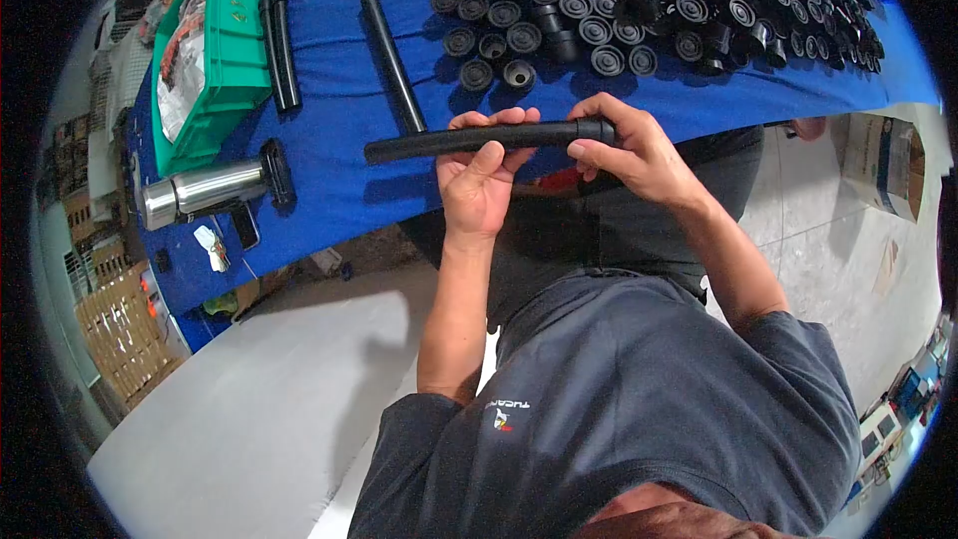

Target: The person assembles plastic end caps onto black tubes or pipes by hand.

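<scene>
A black tube (409, 147) is held level across the front edge of the blue-covered table. My left hand (473, 190) grips its middle, thumb on the near side and fingers behind. On the tube's right end sits a black ribbed end fitting (595, 131), pinched between the thumb and fingers of my right hand (639, 155). A second black tube (391, 58) lies on the cloth, its near end meeting the held tube in this view. Beyond my hands are many loose black round caps (524, 37), some upright and some on their sides.
At the left stands a green crate (232, 60) containing plastic bags, with more black tubes (281, 50) alongside. A steel flask (215, 190) lies near a phone (243, 227) and a small white item (212, 248). A cardboard box (883, 165) is on the floor at right.
</scene>
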A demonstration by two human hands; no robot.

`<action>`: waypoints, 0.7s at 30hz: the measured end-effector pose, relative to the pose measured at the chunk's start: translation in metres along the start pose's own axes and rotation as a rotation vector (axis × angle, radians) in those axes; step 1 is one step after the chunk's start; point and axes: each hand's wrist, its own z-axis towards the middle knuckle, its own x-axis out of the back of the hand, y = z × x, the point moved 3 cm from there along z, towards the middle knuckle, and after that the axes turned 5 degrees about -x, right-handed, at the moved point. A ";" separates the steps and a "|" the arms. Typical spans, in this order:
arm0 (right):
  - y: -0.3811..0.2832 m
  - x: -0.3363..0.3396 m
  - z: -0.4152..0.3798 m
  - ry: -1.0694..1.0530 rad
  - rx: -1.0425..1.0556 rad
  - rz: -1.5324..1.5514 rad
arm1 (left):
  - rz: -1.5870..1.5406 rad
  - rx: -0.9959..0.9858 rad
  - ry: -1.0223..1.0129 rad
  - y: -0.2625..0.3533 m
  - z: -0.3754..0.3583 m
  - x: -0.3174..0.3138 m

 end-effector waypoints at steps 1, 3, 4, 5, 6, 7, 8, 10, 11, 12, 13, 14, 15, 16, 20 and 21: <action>0.002 0.000 0.000 0.006 -0.001 0.023 | 0.003 -0.013 0.005 0.000 0.001 -0.001; 0.000 -0.002 0.000 0.056 0.065 -0.023 | 0.010 -0.038 0.019 -0.001 0.000 -0.004; -0.001 -0.003 0.000 0.081 0.098 -0.045 | -0.007 -0.031 0.029 -0.001 0.001 -0.006; 0.000 -0.003 0.002 0.118 0.203 -0.095 | -0.024 -0.024 0.039 0.000 0.001 -0.008; 0.002 -0.004 0.006 0.156 0.307 -0.144 | -0.041 -0.017 0.049 0.000 0.001 -0.009; 0.004 -0.004 0.007 0.160 0.323 -0.125 | -0.039 -0.023 0.040 0.000 0.001 -0.006; 0.004 -0.005 0.008 0.165 0.338 -0.106 | -0.037 -0.029 0.029 -0.001 0.000 -0.002; -0.002 -0.006 0.005 0.107 0.189 0.065 | -0.035 -0.028 0.014 -0.001 0.001 0.000; -0.004 -0.004 0.005 0.078 0.131 0.042 | -0.034 -0.021 0.010 -0.001 0.001 0.000; -0.005 -0.002 0.004 0.048 0.072 0.021 | -0.032 -0.015 0.007 -0.001 0.001 0.000; -0.006 0.000 0.003 0.015 0.013 0.001 | -0.035 -0.013 0.013 -0.001 0.000 -0.001; -0.008 0.001 0.003 0.024 0.034 -0.066 | -0.034 -0.015 0.018 -0.001 0.000 -0.003; -0.010 0.001 0.004 0.032 0.058 -0.130 | -0.029 -0.018 0.024 -0.001 0.000 -0.005; -0.012 0.000 0.006 0.040 0.086 -0.190 | -0.039 -0.017 0.028 -0.001 0.000 -0.004; -0.013 0.003 0.011 0.093 0.336 -0.425 | -0.060 -0.021 0.034 -0.002 -0.001 -0.003; -0.010 0.003 0.014 0.079 0.337 -0.399 | -0.062 -0.007 0.051 -0.001 -0.002 -0.004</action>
